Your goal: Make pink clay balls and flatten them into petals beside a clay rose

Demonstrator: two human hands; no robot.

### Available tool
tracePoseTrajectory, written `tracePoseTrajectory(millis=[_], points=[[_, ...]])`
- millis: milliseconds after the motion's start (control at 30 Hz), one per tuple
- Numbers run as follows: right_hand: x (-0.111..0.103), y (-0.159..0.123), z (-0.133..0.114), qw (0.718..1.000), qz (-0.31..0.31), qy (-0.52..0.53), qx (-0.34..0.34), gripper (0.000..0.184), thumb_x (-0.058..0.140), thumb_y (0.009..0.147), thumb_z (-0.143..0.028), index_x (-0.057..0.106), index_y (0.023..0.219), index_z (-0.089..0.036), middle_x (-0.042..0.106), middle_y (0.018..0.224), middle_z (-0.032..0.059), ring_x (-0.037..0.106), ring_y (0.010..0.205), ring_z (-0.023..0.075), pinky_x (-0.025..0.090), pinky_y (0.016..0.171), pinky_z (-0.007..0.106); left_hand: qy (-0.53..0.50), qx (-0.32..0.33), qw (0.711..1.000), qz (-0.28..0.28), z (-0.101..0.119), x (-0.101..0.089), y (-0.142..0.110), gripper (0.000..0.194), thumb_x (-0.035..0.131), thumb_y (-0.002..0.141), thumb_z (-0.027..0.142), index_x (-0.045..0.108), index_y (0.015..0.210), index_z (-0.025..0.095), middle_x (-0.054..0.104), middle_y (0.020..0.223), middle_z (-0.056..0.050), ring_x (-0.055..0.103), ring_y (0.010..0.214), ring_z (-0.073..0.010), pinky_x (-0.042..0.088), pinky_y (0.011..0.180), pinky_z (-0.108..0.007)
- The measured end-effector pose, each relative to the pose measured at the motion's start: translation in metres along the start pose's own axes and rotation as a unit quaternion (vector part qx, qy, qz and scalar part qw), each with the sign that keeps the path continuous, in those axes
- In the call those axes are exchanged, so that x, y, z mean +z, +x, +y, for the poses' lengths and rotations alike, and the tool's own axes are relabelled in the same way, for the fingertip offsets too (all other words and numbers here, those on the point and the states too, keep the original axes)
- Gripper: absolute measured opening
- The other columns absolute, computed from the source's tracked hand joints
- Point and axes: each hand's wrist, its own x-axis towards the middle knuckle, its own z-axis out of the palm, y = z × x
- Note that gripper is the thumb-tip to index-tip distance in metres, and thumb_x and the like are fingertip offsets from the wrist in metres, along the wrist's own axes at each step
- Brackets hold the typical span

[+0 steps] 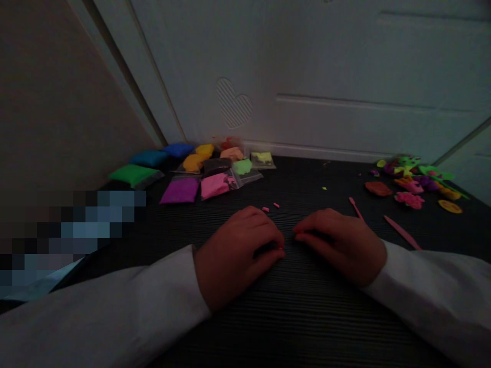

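Both hands rest on a dark ribbed floor mat (307, 317) in dim light. My left hand (238, 250) lies curled, with thumb and fingertips pinched together near a tiny pink speck at its tips. My right hand (337, 243) is also curled, its fingertips pressed to the mat close to the left hand's. What either pinch holds is too small and dark to name. Two small pink clay bits (270, 207) lie just beyond the left hand. Both arms wear white sleeves.
Several bags of coloured clay (192, 176) lie at the back left by a white door (307, 76). Two pink modelling sticks (401, 231) lie right of my right hand. Finished clay shapes (414, 181) sit at the far right. A blurred patch covers the left.
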Motion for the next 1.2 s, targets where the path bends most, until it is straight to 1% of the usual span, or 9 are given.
tracePoseTrajectory(millis=[100, 200, 300, 433, 567, 733, 867, 1067, 1200], points=[[-0.001, 0.0, -0.002, 1.0, 0.006, -0.002, 0.007, 0.011, 0.046, 0.08, -0.023, 0.056, 0.081, -0.02, 0.06, 0.076, -0.0015, 0.053, 0.073, 0.0112, 0.038, 0.068, 0.025, 0.01, 0.003, 1.0, 0.008, -0.002, 0.0, 0.0, 0.013, 0.045, 0.078, 0.024, 0.056, 0.084, 0.02, 0.056, 0.087, 0.001, 0.043, 0.088, -0.0126, 0.034, 0.082, -0.027], [-0.002, -0.001, -0.006, 0.999, 0.018, -0.014, 0.029, 0.018, 0.041, 0.082, -0.025, 0.054, 0.07, -0.018, 0.056, 0.065, -0.0018, 0.05, 0.063, 0.0113, 0.036, 0.059, 0.026, 0.013, 0.0, 1.0, 0.008, -0.002, 0.0, 0.0, 0.016, 0.042, 0.08, 0.024, 0.057, 0.086, 0.02, 0.056, 0.087, 0.0, 0.043, 0.088, -0.0129, 0.034, 0.083, -0.028], [0.001, -0.001, -0.007, 0.999, 0.025, -0.021, 0.043, 0.017, 0.048, 0.078, -0.029, 0.051, 0.066, -0.018, 0.053, 0.061, -0.0018, 0.047, 0.058, 0.0115, 0.034, 0.056, 0.026, 0.012, 0.004, 1.0, 0.006, -0.002, 0.0, -0.001, 0.015, 0.043, 0.079, 0.021, 0.057, 0.086, 0.02, 0.056, 0.085, 0.0, 0.044, 0.086, -0.0127, 0.035, 0.083, -0.029], [0.006, -0.001, -0.004, 0.999, 0.036, 0.01, 0.017, 0.004, 0.054, 0.073, -0.022, 0.054, 0.075, -0.018, 0.056, 0.071, -0.0007, 0.049, 0.067, 0.0124, 0.035, 0.063, 0.027, 0.005, -0.009, 1.0, 0.008, -0.001, 0.0, -0.001, 0.013, 0.046, 0.077, 0.019, 0.057, 0.082, 0.02, 0.056, 0.082, 0.0, 0.045, 0.085, -0.0129, 0.036, 0.081, -0.029], [0.008, -0.001, -0.001, 0.999, 0.02, 0.033, -0.005, 0.011, 0.048, 0.078, -0.018, 0.056, 0.084, -0.021, 0.059, 0.08, -0.0006, 0.05, 0.077, 0.0132, 0.035, 0.07, 0.028, -0.015, -0.013, 1.0, 0.003, -0.003, 0.0, -0.001, 0.012, 0.047, 0.076, 0.016, 0.056, 0.081, 0.02, 0.056, 0.082, 0.001, 0.046, 0.084, -0.012, 0.035, 0.082, -0.028], [0.007, -0.002, -0.002, 1.0, 0.011, 0.008, 0.004, 0.016, 0.05, 0.076, -0.032, 0.053, 0.071, -0.017, 0.054, 0.069, 0.0, 0.047, 0.067, 0.0129, 0.033, 0.063, 0.028, -0.017, -0.019, 1.0, 0.009, -0.006, 0.003, -0.001, 0.007, 0.049, 0.076, 0.019, 0.055, 0.079, 0.02, 0.054, 0.081, 0.002, 0.044, 0.084, -0.0113, 0.033, 0.082, -0.026], [0.008, -0.002, -0.004, 1.0, 0.022, -0.012, 0.019, 0.017, 0.056, 0.071, -0.031, 0.049, 0.066, -0.017, 0.052, 0.067, -0.0008, 0.046, 0.065, 0.0125, 0.031, 0.061, 0.027, -0.009, -0.03, 1.0, 0.001, -0.006, 0.003, -0.001, 0.005, 0.051, 0.075, 0.023, 0.055, 0.077, 0.02, 0.052, 0.082, 0.002, 0.043, 0.086, -0.0118, 0.033, 0.08, -0.026], [0.01, -0.002, -0.001, 1.0, 0.007, -0.004, -0.008, 0.009, 0.048, 0.077, -0.026, 0.054, 0.079, -0.02, 0.056, 0.074, -0.0007, 0.049, 0.071, 0.0134, 0.033, 0.065, 0.029, 0.009, -0.034, 0.999, 0.003, -0.006, 0.003, 0.0, 0.009, 0.051, 0.075, 0.029, 0.056, 0.077, 0.021, 0.052, 0.086, 0.002, 0.041, 0.09, -0.0131, 0.033, 0.08, -0.028], [0.012, -0.002, 0.002, 1.0, 0.011, 0.003, -0.024, 0.017, 0.043, 0.08, -0.019, 0.055, 0.091, -0.022, 0.058, 0.083, -0.0001, 0.05, 0.078, 0.0138, 0.037, 0.071, 0.03, 0.009, -0.026, 1.0, 0.002, -0.007, 0.005, 0.0, 0.007, 0.051, 0.075, 0.026, 0.056, 0.079, 0.022, 0.052, 0.087, 0.003, 0.041, 0.09, -0.0124, 0.033, 0.081, -0.027]])
